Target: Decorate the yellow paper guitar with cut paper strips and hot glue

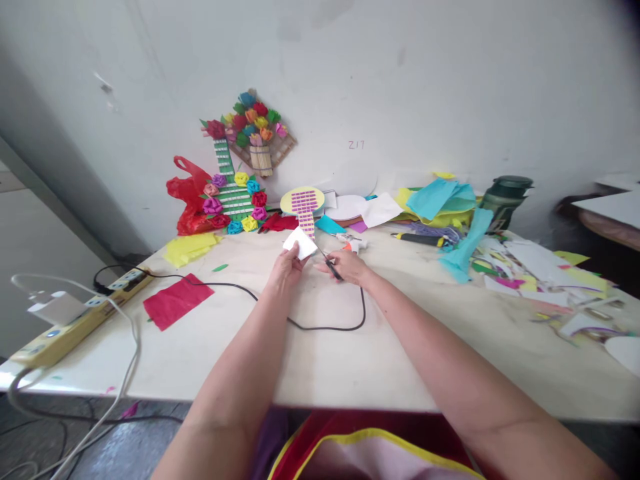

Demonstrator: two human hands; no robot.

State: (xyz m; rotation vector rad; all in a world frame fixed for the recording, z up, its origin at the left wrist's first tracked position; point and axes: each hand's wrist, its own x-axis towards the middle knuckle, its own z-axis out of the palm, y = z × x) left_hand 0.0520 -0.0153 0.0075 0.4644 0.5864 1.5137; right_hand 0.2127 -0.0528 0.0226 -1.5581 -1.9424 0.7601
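Observation:
My left hand (290, 262) is closed on a small piece of white paper (301, 243), held above the middle of the table. In my right hand (349, 265) is a pair of scissors (330, 264) with dark handles, its blades pointing up and left at the paper's right edge. Whether the blades touch the paper I cannot tell. Just behind the paper stands a yellow oval piece with a purple-and-white woven strip (303, 202). Beyond my right hand lies a glue gun (356, 245), partly hidden, its black cord (330, 329) looping over the table.
A yellow power strip (95, 310) with a white charger (57, 308) lies along the left edge. Red crepe paper (177, 301) is nearby. Paper-flower crafts (237, 193) lean on the wall. At right are a black-and-yellow cutter (420, 239), a green bottle (505, 200) and paper scraps (540, 273).

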